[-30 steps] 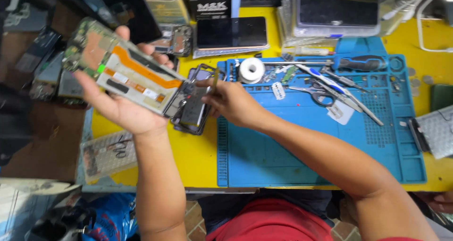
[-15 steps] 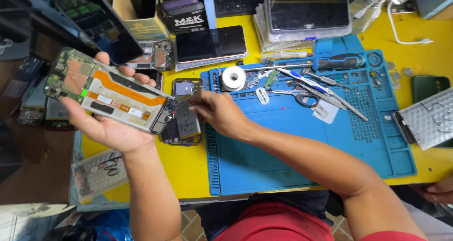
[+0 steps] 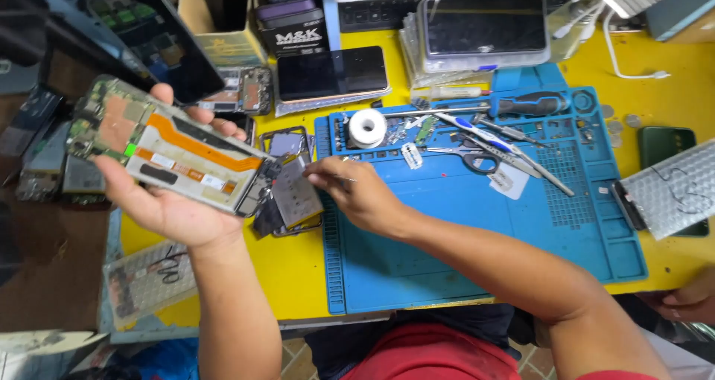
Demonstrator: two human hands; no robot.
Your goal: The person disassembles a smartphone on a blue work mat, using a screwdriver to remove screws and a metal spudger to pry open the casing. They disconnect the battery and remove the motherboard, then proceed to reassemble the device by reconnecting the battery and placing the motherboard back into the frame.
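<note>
Head view: left hand [image 3: 171, 209] grip clamps opened phone [image 3: 171, 153], long axis upper-left to lower-right

Bare blue mat [image 3: 462, 231] ahead; tools [image 3: 484, 138] crowd its far edge.

We see a phone repair workshop: a yellow surface [image 3: 298, 276] crowded with opened phones [image 3: 175, 153], a blue repair mat [image 3: 477, 238], a screwdriver [image 3: 514, 104] and tweezers [image 3: 514, 153].

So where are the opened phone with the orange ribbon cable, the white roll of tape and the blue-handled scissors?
Opened phone with orange ribbon cable [image 3: 175, 160], head view, on its orange strip.
White roll of tape [image 3: 367, 128], head view, on its rim.
Blue-handled scissors [image 3: 484, 160], head view, on a handle loop.
</note>
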